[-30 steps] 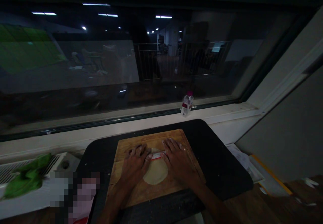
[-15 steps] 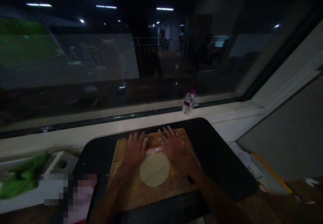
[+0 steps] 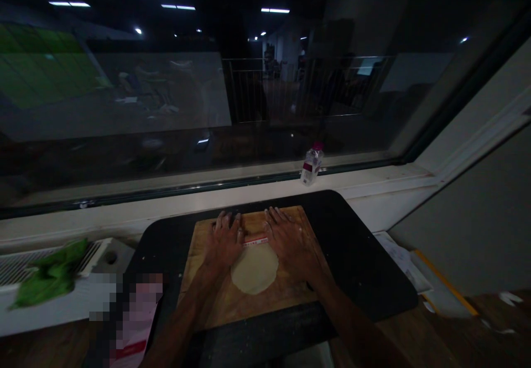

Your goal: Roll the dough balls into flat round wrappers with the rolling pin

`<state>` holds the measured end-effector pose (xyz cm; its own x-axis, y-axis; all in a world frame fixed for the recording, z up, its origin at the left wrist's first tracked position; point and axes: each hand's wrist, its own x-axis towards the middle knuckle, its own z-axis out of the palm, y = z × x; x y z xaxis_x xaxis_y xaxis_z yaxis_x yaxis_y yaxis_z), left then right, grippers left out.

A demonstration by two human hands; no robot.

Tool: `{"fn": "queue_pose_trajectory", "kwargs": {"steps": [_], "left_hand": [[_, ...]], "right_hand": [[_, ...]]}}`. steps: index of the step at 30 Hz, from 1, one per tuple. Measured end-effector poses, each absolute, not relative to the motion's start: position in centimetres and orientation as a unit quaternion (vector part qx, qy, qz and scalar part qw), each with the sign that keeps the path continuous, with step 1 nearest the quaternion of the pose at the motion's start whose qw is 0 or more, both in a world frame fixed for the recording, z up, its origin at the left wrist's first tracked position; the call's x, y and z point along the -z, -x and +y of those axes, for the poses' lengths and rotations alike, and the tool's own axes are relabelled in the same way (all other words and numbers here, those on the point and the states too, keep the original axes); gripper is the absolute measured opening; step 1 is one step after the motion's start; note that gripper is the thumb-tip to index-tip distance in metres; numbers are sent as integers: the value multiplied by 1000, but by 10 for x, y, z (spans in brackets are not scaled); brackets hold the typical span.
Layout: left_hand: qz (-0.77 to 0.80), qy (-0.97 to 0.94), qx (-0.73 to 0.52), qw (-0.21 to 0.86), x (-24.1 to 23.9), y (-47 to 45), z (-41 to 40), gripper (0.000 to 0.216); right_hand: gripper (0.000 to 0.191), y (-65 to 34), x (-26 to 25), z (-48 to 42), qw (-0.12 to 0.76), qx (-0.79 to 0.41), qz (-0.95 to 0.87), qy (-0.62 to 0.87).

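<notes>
On a wooden cutting board (image 3: 232, 315) lies a thin, round sheet of dough (image 3: 254, 270). Across its far edge runs a rolling pin (image 3: 256, 240), of which only a middle stretch with a red and white printed label shows. My left hand (image 3: 226, 240) lies over the pin's left end, fingers stretched forward and slightly apart. Over the right end rests my right hand (image 3: 286, 240), its fingers also extended past the pin, flour-whitened at the tips. Both palms hide the ends of the pin.
A black table (image 3: 365, 268) carries the board. On the white windowsill behind stands a clear bottle (image 3: 312, 164) with a magenta cap. At the left, a green cloth (image 3: 53, 274) hangs over a white slatted unit. A pink packet (image 3: 135, 324), partly pixelated, lies near my left forearm.
The printed label looks narrower and turned, so the pin has rolled a little. Both hands remain on it. The whole view has shifted slightly.
</notes>
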<state>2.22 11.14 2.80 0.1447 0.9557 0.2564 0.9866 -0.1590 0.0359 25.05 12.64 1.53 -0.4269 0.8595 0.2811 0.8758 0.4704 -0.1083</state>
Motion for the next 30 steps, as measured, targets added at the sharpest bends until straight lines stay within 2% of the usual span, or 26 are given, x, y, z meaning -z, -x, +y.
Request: {"fn": "queue_pose_trajectory", "kwargs": {"steps": [4, 11, 20, 27, 30], "left_hand": [[-644, 751, 128, 73, -25, -27, 88, 54], [-617, 768, 168, 35, -27, -35, 42, 55], [-591, 780, 202, 48, -20, -43, -12, 55], [-629, 768, 121, -11, -39, -55, -4, 64], [-629, 773, 60, -55, -53, -58, 16, 80]], "right_hand": [[62, -253, -15, 104, 175, 42, -823, 539], [58, -257, -8, 60, 204, 41, -803, 558], [57, -275, -1, 10, 258, 54, -811, 522], [61, -293, -29, 25, 186, 4, -854, 486], [58, -298, -36, 39, 167, 0, -867, 470]]}}
